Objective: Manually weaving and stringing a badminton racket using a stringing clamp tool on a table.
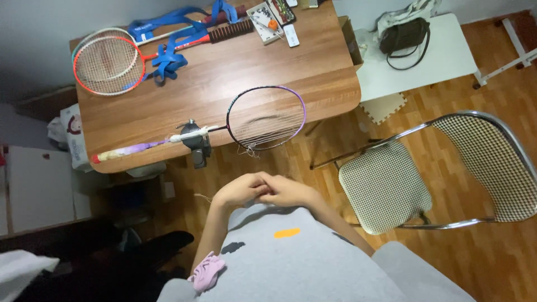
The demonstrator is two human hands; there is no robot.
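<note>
Left hand (238, 190) and right hand (288, 193) clasped together at six o'clock, fingers curled, nothing visibly held. Purple racket (246, 120) at twelve o'clock of them, clamped by its shaft in a vise (196, 142) at the table (224, 72) edge, head overhanging, loose strings dangling.

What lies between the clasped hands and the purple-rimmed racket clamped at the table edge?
In the head view, only bare wooden floor shows between the hands and the purple-rimmed racket; loose string ends dangle from the racket head over that gap.
</note>
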